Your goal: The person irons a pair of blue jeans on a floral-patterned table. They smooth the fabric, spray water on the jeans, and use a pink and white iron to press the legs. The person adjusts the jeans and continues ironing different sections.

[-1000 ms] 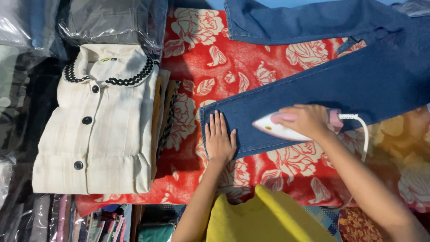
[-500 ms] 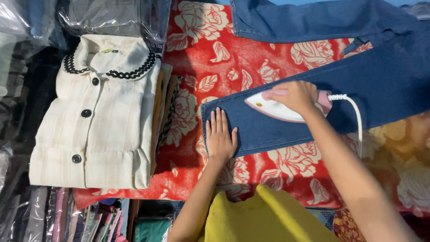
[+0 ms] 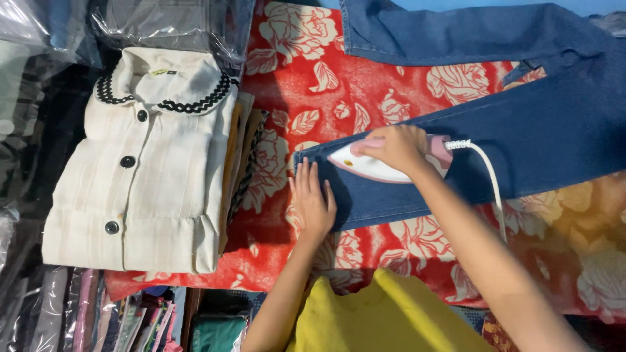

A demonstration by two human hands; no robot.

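Two hands were at work on the blue jeans [image 3: 521,140], and I could follow most of it. My right hand [image 3: 394,146] sat on a white and pink iron [image 3: 375,166], fingers wrapped tight around its handle, which they hid completely; only the pointed nose and a strip of the body showed beyond my knuckles. Its white cord [image 3: 492,182] ran back from the heel and dropped out of sight behind my forearm. My left hand [image 3: 313,202] lay flat just ahead of the iron's tip, fingers together and straight, pressing on the hem of the lower jeans leg without gripping it. That leg stretched away past my right wrist and was cut off by the frame edge, as was the waist end. Under the jeans lay a red blanket [image 3: 313,78] with pale flowers. Well beyond my left fingertips sat a folded cream shirt [image 3: 143,176] atop a stack whose lower pieces I could barely make out. Plastic-wrapped bundles [image 3: 169,23] above it stayed indistinct.
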